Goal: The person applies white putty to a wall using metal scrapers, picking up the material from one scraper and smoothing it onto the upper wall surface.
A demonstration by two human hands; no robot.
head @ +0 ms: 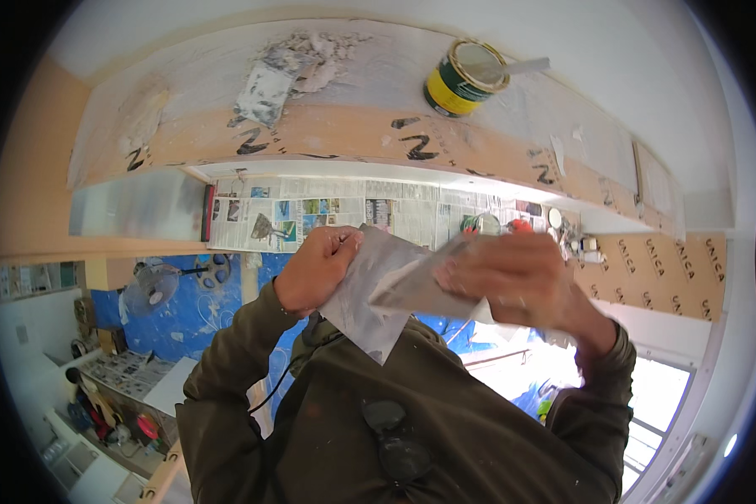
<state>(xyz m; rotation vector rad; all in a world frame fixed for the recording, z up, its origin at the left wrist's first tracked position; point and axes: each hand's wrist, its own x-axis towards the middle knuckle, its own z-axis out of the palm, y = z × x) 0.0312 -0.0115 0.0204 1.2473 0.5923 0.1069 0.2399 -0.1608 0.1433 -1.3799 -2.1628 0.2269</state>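
My left hand [319, 268] pinches the upper left edge of a flat grey sheet-metal plate [378, 283], held at chest height with one corner pointing down. Pale filler smears its face. My right hand [510, 277], blurred, grips a second thin grey blade [435, 280], perhaps a putty knife or metal spreader, laid slanting across the first plate and touching the smear. The blade's far edge is blurred, and my fingers hide part of it.
Ahead, a filler-smeared cabinet top carries an opened green and yellow tin [457, 88] and heaped scrapings [318, 60]. Below lies a newspaper-covered counter [378, 195] with a scraper [266, 227] and another tin [481, 224]. A fan [152, 286] stands at lower left near blue floor sheeting [183, 327].
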